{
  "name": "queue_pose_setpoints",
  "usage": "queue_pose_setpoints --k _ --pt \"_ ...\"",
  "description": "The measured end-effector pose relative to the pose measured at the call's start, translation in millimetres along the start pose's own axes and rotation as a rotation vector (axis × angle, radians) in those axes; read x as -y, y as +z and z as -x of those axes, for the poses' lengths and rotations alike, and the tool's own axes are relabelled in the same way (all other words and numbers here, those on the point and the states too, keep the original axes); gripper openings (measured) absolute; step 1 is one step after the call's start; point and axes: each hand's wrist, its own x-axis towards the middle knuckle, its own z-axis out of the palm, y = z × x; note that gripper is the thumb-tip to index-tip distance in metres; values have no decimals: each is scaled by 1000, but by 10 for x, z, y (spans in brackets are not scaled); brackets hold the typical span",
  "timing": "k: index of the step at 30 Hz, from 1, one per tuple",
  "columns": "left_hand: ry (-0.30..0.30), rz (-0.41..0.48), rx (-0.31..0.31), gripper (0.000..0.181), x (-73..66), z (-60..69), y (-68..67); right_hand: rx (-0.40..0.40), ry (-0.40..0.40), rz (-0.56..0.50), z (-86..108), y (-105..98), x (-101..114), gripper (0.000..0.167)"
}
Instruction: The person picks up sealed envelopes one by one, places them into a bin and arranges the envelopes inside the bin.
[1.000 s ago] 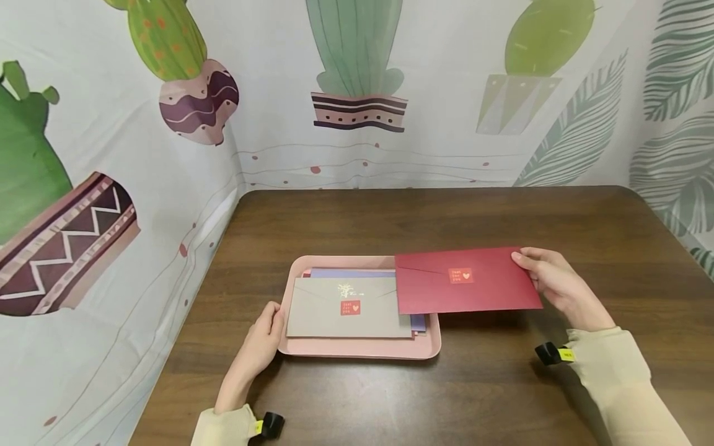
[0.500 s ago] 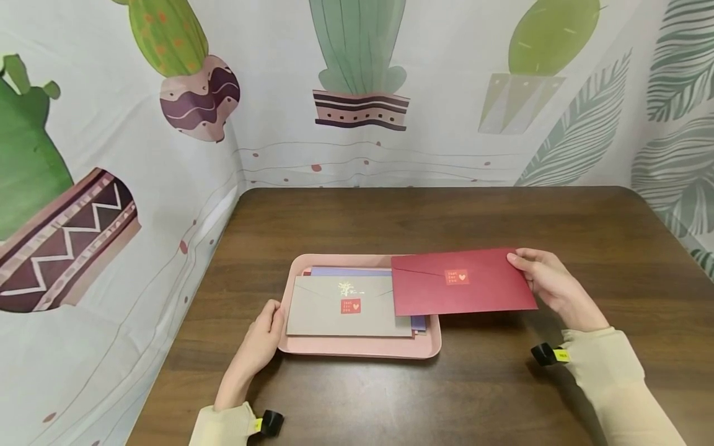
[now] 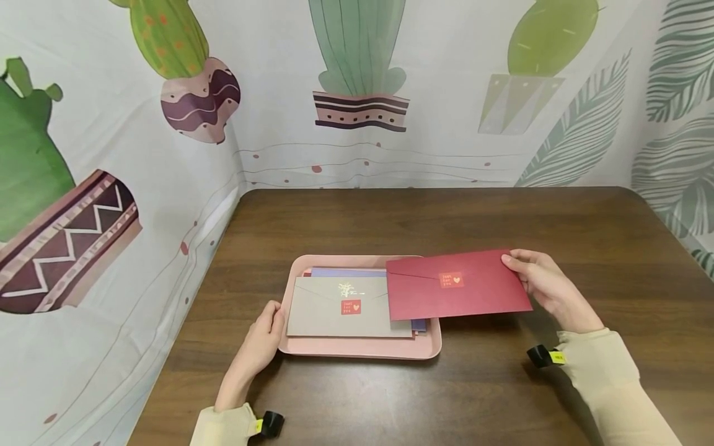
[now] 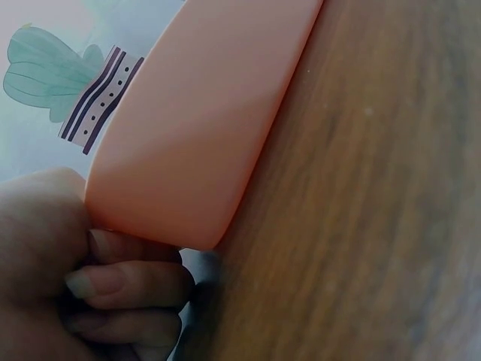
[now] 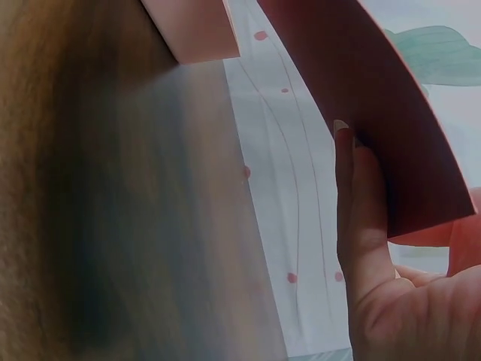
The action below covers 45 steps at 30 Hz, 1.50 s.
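Observation:
A pink tray (image 3: 357, 348) holds a stack of envelopes, a grey one (image 3: 323, 316) with a red sticker on top and a purple one (image 3: 418, 324) partly showing beneath. My left hand (image 3: 258, 341) grips the tray's left end; in the left wrist view its fingers (image 4: 135, 284) curl under the rim of the tray (image 4: 195, 128). Between thumb and fingers, my right hand (image 3: 552, 288) pinches the right edge of a red envelope (image 3: 474, 294), whose left part overlaps the tray's right side. The right wrist view shows fingers (image 5: 368, 203) beneath the red envelope (image 5: 376, 113).
The brown wooden table (image 3: 357, 217) extends around the tray. Behind and to the left hangs a white cloth (image 3: 446, 148) printed with cacti and leaves. A black device (image 3: 272, 424) is at the left sleeve and another (image 3: 539, 356) at the right sleeve.
The red envelope, pinched by my right hand, has moved slightly left, further over the grey envelope, and its left end sits a little lower in view. My left hand and the tray have stayed put.

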Motion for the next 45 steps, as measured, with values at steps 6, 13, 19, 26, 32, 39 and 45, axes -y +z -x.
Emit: queue_pose_setpoints --k 6,13,19,26,32,39,45 --pt "-10 0 6 20 7 15 4 -2 7 -1 15 32 -9 15" --pt "-20 9 11 20 25 22 14 6 10 -8 25 79 3 15" --pt "-21 9 10 20 36 21 21 13 5 20 26 128 11 19" --pt "-18 6 9 20 40 24 12 18 0 21 7 172 -7 18" --pt "-15 4 3 19 32 16 3 30 -17 20 11 233 6 19" --pt "-11 7 3 20 21 9 4 41 -18 2 -1 295 8 17" --pt "-12 13 9 20 15 -1 1 47 -23 5 -16 331 -6 16"
